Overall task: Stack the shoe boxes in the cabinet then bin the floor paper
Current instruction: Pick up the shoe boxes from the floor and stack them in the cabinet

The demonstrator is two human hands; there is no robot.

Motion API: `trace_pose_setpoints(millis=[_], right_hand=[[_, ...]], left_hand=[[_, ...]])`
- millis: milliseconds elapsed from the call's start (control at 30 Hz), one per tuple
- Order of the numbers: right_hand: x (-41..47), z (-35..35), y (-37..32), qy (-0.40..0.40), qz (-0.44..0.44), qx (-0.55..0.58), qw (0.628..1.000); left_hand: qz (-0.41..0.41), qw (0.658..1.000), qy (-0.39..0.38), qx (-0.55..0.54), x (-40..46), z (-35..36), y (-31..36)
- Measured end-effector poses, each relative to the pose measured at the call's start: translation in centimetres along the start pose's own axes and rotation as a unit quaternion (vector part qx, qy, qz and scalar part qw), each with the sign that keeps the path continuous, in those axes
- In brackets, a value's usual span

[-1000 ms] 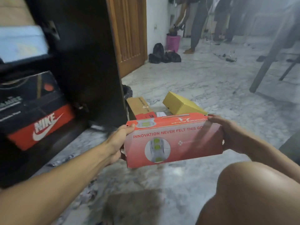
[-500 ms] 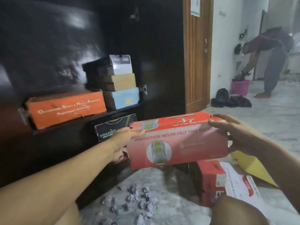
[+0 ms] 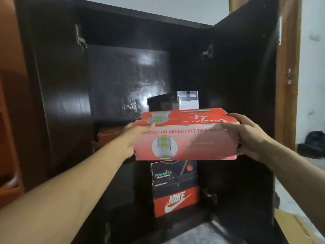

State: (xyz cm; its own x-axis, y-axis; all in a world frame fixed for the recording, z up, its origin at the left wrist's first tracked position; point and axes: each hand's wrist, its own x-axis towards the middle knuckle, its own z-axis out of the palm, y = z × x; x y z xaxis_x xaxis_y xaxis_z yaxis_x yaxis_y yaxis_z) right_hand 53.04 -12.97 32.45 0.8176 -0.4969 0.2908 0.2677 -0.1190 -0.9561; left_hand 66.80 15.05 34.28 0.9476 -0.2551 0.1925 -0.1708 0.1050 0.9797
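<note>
I hold a red shoe box level in front of the open dark cabinet. My left hand grips its left end and my right hand grips its right end. Behind the box, a black and white shoe box tops a stack on the upper shelf; the rest of that stack is hidden. An orange box lies on the same shelf to the left. Below stand a black FOAMIES box and a red Nike box.
The cabinet's right door stands open beside a wooden door frame. A brown cardboard box lies on the marble floor at the lower right. Dark bags sit on the floor at the far right.
I lifted the red box from near the floor up to the level of the cabinet's upper shelf. My view swung from the floor to face the cabinet head on.
</note>
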Motion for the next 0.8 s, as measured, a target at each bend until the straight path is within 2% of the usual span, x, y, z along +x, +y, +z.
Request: trace_pose_setpoints(millis=[67, 133, 200, 267, 400, 533, 700, 800], right_hand=[[2.5, 2.1, -0.1, -0.033, -0.009, 0.013, 0.999], [4.8, 4.3, 0.1, -0.064, -0.010, 0.022, 0.998], [6.9, 6.8, 0.4, -0.081, -0.017, 0.024, 0.996], [8.9, 9.2, 0.6, -0.083, -0.024, 0.030, 0.996], [12.9, 13.4, 1.6, -0.072, -0.030, 0.030, 0.996], [16.4, 16.3, 2.5, -0.041, -0.051, 0.019, 0.998], [19.3, 20.3, 2.9, -0.059, -0.010, 0.014, 0.998], [21.4, 22.6, 3.2, -0.035, -0.005, 0.041, 0.999]], left_hand=[[0.015, 0.998, 0.050, -0.021, 1.6, -1.2, 0.2], [0.044, 0.990, 0.130, -0.018, 3.1, -2.4, 0.1], [0.061, 0.973, 0.224, -0.006, 4.7, -3.2, -0.1], [0.071, 0.957, 0.281, -0.017, 6.2, -3.8, 0.0], [0.078, 0.947, 0.309, -0.044, 9.5, -5.0, 0.9], [0.107, 0.932, 0.346, -0.019, 12.9, -6.5, 0.9], [0.127, 0.917, 0.377, 0.015, 16.7, -8.2, -0.5], [0.152, 0.912, 0.377, 0.052, 18.2, -9.2, -1.8]])
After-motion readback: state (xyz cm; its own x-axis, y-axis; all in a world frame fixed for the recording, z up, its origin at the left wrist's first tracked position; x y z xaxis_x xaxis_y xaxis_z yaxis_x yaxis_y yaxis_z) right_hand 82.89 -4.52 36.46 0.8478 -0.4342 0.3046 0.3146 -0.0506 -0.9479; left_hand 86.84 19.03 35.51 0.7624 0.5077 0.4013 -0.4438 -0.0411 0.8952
